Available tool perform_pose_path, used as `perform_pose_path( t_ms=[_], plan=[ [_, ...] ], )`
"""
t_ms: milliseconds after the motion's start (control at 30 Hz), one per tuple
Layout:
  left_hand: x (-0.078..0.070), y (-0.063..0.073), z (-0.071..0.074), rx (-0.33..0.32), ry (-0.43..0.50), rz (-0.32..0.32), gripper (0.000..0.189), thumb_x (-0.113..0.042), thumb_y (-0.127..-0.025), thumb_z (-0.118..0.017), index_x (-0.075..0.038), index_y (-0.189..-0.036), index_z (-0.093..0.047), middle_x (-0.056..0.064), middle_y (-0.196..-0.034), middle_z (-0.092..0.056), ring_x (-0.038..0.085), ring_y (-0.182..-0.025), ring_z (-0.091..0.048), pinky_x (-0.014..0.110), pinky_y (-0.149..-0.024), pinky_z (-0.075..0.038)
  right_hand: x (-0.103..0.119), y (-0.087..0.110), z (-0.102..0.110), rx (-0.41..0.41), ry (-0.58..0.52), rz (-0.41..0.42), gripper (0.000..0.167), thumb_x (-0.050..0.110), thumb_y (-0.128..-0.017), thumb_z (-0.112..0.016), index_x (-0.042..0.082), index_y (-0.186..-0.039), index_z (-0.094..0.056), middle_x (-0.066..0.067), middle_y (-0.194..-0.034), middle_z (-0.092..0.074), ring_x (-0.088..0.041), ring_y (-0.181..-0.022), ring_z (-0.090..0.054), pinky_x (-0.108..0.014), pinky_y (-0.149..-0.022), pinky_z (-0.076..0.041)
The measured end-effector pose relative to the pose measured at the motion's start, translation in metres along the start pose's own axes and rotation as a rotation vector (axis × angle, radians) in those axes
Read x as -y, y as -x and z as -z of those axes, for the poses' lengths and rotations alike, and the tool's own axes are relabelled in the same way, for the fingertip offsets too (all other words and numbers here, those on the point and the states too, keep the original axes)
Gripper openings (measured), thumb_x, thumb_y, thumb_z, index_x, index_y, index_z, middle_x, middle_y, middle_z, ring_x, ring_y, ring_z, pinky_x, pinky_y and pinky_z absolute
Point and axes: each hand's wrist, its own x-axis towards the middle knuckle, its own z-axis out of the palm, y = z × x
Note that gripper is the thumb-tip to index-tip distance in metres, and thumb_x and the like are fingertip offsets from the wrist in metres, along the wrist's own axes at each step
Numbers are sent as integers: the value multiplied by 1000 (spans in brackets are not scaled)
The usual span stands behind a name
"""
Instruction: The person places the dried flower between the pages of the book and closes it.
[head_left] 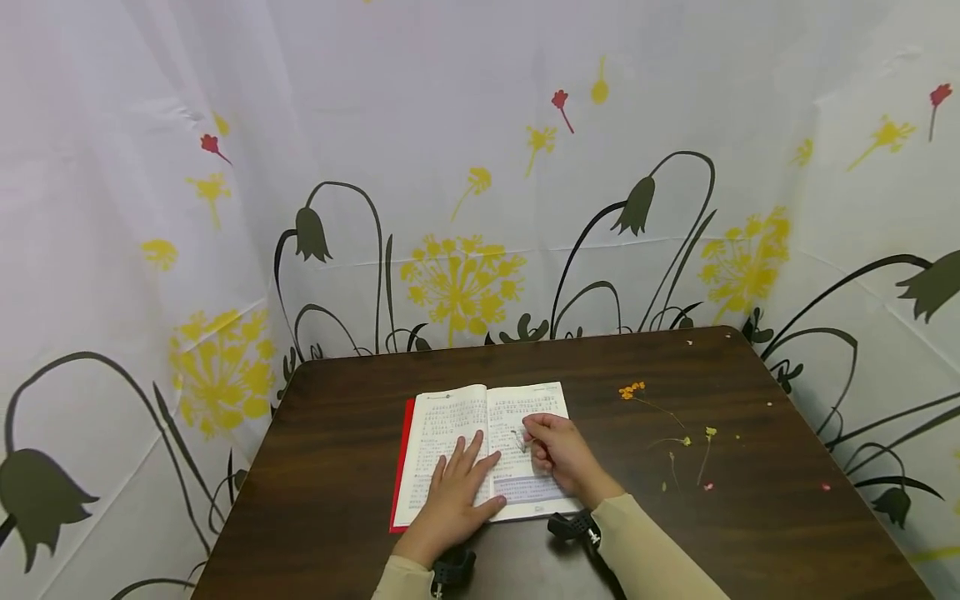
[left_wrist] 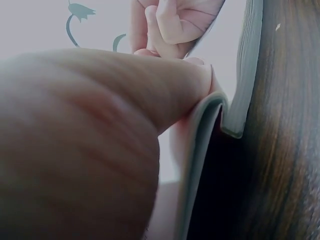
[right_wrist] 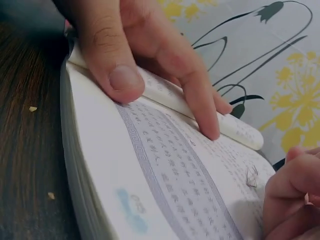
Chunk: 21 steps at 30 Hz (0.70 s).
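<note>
An open book with a red cover edge lies on the table, its pages covered in print. My left hand rests spread over the left page, with fingers reaching across the fold in the right wrist view. Above the right page is my right hand, its fingers curled and the thumb and forefinger pinched together. A thin dark sprig shows at those fingertips, over the page; its fine stems also appear beside the hand in the right wrist view. Where the fingers grip it is hidden.
On the dark wooden table, right of the book, lie an orange dried flower and a yellow one on thin stems. Several smaller sprigs and petals are scattered nearby. A flower-printed curtain hangs behind the table.
</note>
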Motion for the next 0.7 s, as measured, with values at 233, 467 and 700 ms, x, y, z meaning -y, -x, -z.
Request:
perform_pose_path(
  t_ms=[233, 467, 700],
  plan=[
    [0, -1, 3, 10, -7, 9, 71, -49, -98, -75, -22, -160, -56, 9, -183, -23, 45, -170, -15, 79, -129, -12, -1, 12, 14, -65, -19, 94, 23, 3, -111, -56, -8, -130, -50, -4, -89, -58, -12, -66, -53, -23, -55, -51],
    [-1, -1, 5, 27, 0, 18, 80, -52, -98, -75, -20, -166, -48, 9, -184, -21, 43, -171, -13, 77, -131, -11, -1, 46, 40, 33, 520, 301, 34, -3, -99, -72, -1, -132, -64, -17, -128, -71, -27, -122, -68, -19, -104, -53],
    [3, 0, 7, 16, 2, 105, 96, -57, -94, -78, -20, -172, -36, 10, -185, -17, 42, -171, -11, 73, -133, -8, -4, 88, 70, 225, 992, 532, 37, 8, -97, -79, 23, -130, -75, -6, -154, -67, -48, -154, -48, -20, -128, -31]
  ],
)
